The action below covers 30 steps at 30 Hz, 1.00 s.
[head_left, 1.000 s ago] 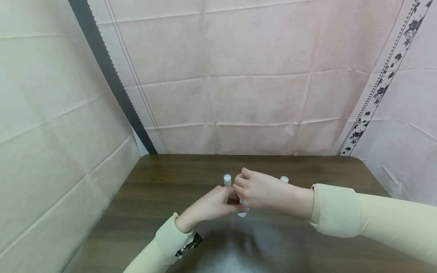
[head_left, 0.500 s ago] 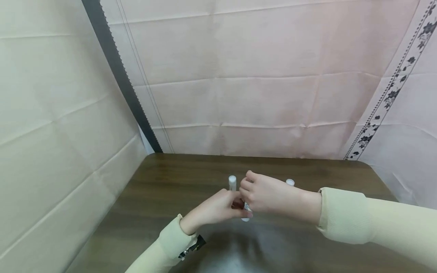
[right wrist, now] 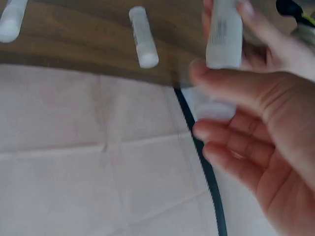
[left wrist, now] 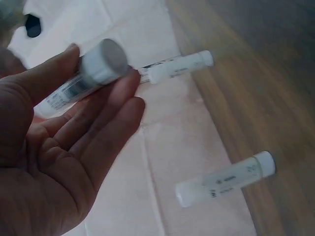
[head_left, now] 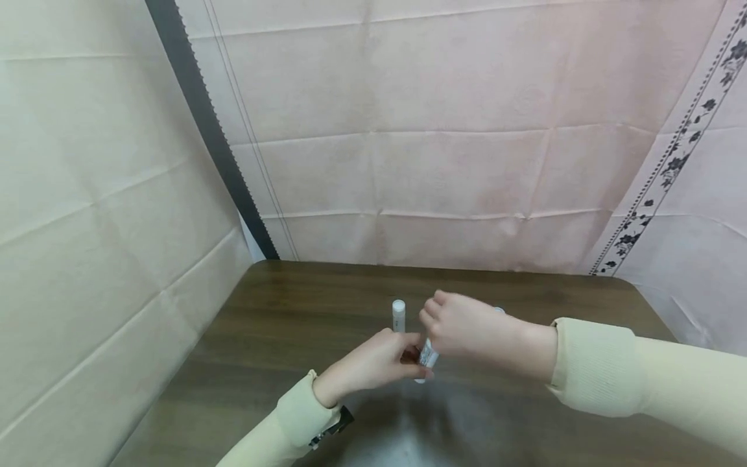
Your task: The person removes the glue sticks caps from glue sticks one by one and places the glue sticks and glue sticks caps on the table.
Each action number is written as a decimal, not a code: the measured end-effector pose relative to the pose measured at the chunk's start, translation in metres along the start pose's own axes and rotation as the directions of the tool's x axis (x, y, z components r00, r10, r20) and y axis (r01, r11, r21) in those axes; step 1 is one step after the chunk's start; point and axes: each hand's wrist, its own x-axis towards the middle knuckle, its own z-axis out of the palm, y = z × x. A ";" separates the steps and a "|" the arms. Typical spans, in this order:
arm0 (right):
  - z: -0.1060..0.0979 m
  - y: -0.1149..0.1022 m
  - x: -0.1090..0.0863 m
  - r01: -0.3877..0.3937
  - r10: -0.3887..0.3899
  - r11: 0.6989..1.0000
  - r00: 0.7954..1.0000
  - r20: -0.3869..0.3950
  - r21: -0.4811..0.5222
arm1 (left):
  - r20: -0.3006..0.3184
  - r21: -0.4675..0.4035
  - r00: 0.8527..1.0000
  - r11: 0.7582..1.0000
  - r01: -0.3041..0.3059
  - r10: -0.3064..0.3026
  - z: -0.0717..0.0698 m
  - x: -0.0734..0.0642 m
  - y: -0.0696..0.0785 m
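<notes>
My left hand (head_left: 376,363) pinches a white glue stick (head_left: 428,354) with a printed label between thumb and fingers. The stick leans, its upper end running toward the right hand (head_left: 467,324). In the left wrist view, one round end of the held glue stick (left wrist: 81,81) faces the camera. The right wrist view shows a blurred white cap (right wrist: 215,107) between my right thumb and curled fingers, right by the stick's end. The thumb partly hides where cap and stick meet. Just beyond the left hand stands a second glue stick (head_left: 399,316), upright.
A third glue stick (head_left: 499,310) stands behind the right wrist, mostly hidden by it. Brown wooden table (head_left: 303,324) lies under both hands. Pale creased cloth (head_left: 443,162) hangs beyond its far edge, with more at the sides.
The right hand has shifted slightly right, away from the left hand. More of the held stick's label shows between them. Head view has turned a little; the standing sticks keep their places.
</notes>
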 end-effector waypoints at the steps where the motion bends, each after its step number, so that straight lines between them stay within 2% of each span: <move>1: 0.001 0.004 -0.002 -0.016 0.016 1.000 1.000 -0.006 -0.001 | 0.011 0.024 1.000 1.000 0.004 -0.004 0.003 -0.001 -0.002; 4: 0.005 0.019 -0.008 -0.060 0.060 0.998 0.998 -0.031 -0.024 | 0.041 0.078 0.999 0.997 0.028 -0.031 0.011 -0.005 -0.009; 8: 0.007 0.032 -0.014 -0.090 0.089 0.996 0.995 -0.037 -0.028 | 0.054 0.086 0.996 0.994 0.062 -0.066 0.016 -0.009 -0.013; 16: 0.006 0.031 -0.016 -0.100 0.099 0.995 0.993 -0.061 -0.009 | 0.049 0.073 0.995 0.994 0.086 -0.090 0.014 -0.006 -0.013; 25: 0.014 0.024 -0.023 -0.137 0.144 0.985 0.988 -0.061 0.108 | 0.009 0.071 0.996 0.994 0.089 -0.089 0.013 -0.011 -0.019; 30: 0.023 0.022 -0.036 -0.180 0.200 0.958 0.978 -0.067 0.225 | -0.018 0.043 0.994 0.993 0.109 -0.108 0.007 -0.017 -0.025</move>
